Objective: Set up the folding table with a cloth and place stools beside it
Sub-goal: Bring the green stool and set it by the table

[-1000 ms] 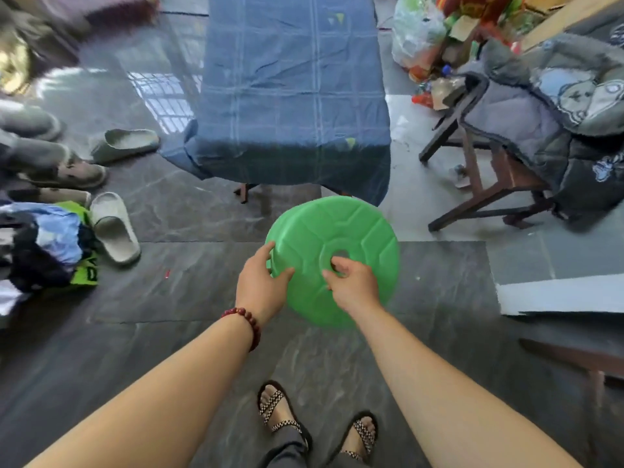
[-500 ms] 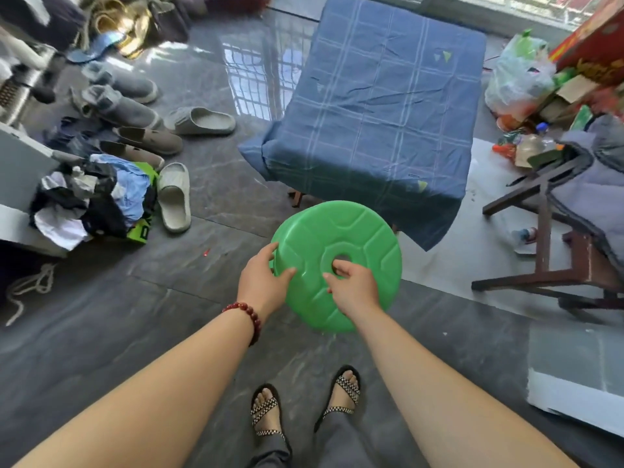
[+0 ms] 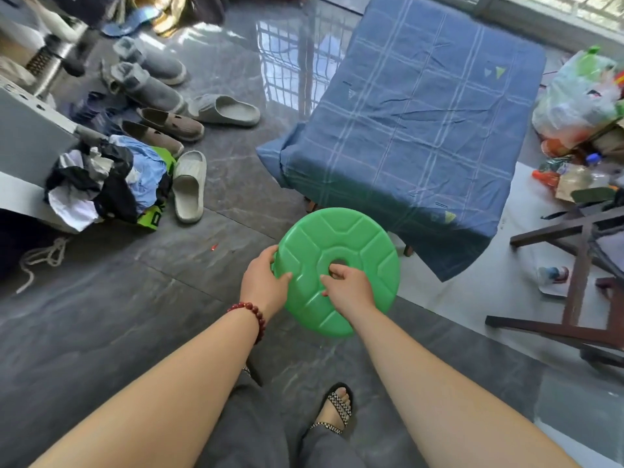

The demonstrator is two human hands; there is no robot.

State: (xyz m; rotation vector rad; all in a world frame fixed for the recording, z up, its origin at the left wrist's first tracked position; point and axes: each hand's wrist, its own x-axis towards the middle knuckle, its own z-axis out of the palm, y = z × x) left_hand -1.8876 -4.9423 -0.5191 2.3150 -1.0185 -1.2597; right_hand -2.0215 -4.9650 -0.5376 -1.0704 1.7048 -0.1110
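I hold a round green plastic stool (image 3: pixel 358 244) seat-up in front of me, above the dark floor. My left hand (image 3: pixel 265 283) grips its left rim, thumb on top. My right hand (image 3: pixel 349 287) hooks fingers into the hole at the seat's centre. The stool's legs are hidden under the seat. Just beyond it stands the folding table (image 3: pixel 410 249), covered by a blue checked cloth (image 3: pixel 415 130) that hangs over its near edge and corners.
Slippers and shoes (image 3: pixel 189 184) and a heap of clothes (image 3: pixel 104 184) lie on the floor at left. A dark wooden frame (image 3: pixel 574 285) stands at right, with bags and bottles (image 3: pixel 577 106) behind it. My sandalled foot (image 3: pixel 334 410) is below.
The view has swung left and I have stepped, so the table now sits up and to the right. Both hands keep the same hold on the green stool.
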